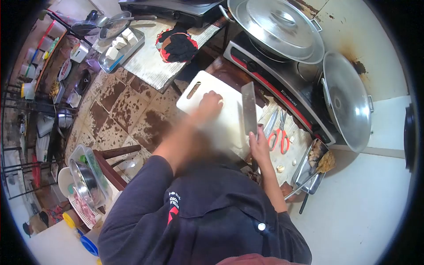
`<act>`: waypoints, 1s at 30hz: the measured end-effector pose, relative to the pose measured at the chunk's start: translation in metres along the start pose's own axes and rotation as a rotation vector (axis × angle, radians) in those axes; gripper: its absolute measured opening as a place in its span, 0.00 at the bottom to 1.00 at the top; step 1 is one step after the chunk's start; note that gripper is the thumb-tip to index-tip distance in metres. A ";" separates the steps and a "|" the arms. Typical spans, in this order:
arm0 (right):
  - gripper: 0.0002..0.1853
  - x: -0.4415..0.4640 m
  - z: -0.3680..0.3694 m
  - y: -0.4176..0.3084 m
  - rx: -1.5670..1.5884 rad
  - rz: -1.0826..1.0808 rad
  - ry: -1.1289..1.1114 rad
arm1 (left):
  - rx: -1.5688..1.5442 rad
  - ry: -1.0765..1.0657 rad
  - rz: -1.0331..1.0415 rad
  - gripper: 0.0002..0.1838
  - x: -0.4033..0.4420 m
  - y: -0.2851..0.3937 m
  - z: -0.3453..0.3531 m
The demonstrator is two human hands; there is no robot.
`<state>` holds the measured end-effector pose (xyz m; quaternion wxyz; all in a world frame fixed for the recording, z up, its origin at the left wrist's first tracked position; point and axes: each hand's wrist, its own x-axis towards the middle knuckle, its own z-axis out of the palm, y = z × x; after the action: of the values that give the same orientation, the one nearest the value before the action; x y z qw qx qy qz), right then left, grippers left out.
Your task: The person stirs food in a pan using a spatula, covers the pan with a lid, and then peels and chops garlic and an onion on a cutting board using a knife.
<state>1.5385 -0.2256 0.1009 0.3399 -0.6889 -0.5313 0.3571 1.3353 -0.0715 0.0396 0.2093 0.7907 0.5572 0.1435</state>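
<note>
My left hand (pixel 211 105) is over the upper part of a white cutting board (pixel 227 99), its fingers curled together at a small pale piece that looks like a garlic clove (pixel 221 102). The left forearm is smeared by motion. In my right hand (pixel 259 148) is the handle of a cleaver (pixel 249 108), whose broad blade lies along the board's right side. Right of that hand are scissors with orange handles (pixel 285 140) and, near the counter's edge, a garlic clove (pixel 280 168).
A gas stove (pixel 282 88) carries a large lidded pot (pixel 276 26); a wide metal pan (pixel 346 101) leans by the wall. A metal tray (pixel 304 170) with food and a ladle is at right. White blocks sit in a tray (pixel 129 55) on the far-left table.
</note>
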 end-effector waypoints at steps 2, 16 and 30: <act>0.16 0.007 0.008 -0.004 -0.068 -0.021 -0.048 | 0.021 -0.119 0.200 0.18 -0.002 -0.001 -0.010; 0.15 0.035 0.067 -0.021 -0.529 -0.053 -0.288 | -0.130 0.211 0.211 0.10 -0.030 -0.015 0.006; 0.13 0.049 0.080 -0.039 -0.561 -0.103 -0.300 | -0.097 0.152 0.138 0.12 -0.038 -0.020 0.016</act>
<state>1.4599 -0.1628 0.0863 0.0723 -0.6675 -0.6875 0.2766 1.3136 -0.1038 0.0165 0.1941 0.8030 0.5079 0.2440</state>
